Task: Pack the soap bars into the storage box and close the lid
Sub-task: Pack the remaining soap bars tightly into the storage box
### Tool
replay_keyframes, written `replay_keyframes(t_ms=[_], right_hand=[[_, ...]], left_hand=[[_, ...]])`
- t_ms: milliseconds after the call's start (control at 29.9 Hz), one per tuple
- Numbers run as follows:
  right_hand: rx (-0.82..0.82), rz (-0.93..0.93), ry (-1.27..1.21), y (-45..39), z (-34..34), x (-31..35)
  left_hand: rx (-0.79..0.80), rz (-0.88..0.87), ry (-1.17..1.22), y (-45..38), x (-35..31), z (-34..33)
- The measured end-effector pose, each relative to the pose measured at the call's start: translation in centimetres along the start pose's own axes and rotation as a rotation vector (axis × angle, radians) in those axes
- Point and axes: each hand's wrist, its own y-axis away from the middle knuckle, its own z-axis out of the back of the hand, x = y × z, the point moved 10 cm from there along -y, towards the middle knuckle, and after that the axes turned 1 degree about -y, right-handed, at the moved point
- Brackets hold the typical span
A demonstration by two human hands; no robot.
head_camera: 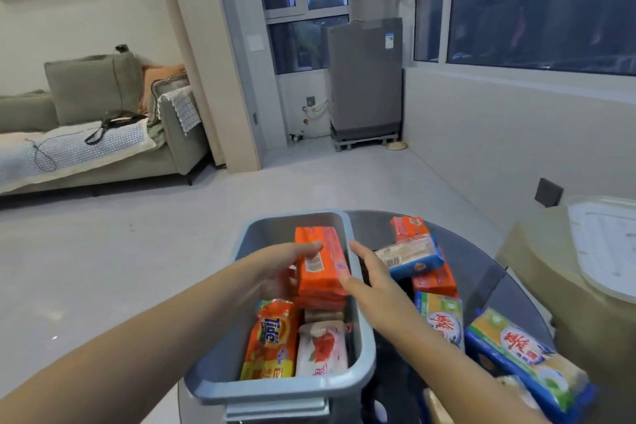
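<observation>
**Both hands on an orange soap pack inside the grey box**

Both forearms reach forward over the grey storage box (358,306), which sits on a dark glass table (481,272). The left hand (278,268) curls its fingers over the left edge of an orange soap pack (321,265); the right hand (370,277) lies with straight fingers along the pack's right side, thumb touching it. The pack sits in the box's far half, long axis running away from the person, barcode facing up. Nearer in the box lie an orange bar marked "Tide" (272,341) and a white bar with a red flower (321,348), both lengthwise too. More wrapped bars (444,317) lie on the table right of the box. A translucent lid (605,244) rests further right.
</observation>
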Motion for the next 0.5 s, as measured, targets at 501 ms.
replay_keyframes(t_ms=[501], right_hand=[[-0.004,-0.021,-0.075,0.0,-0.3,-0.5]], left_hand=[[-0.164,-0.05,0.249,-1.6,0.8,0.1]])
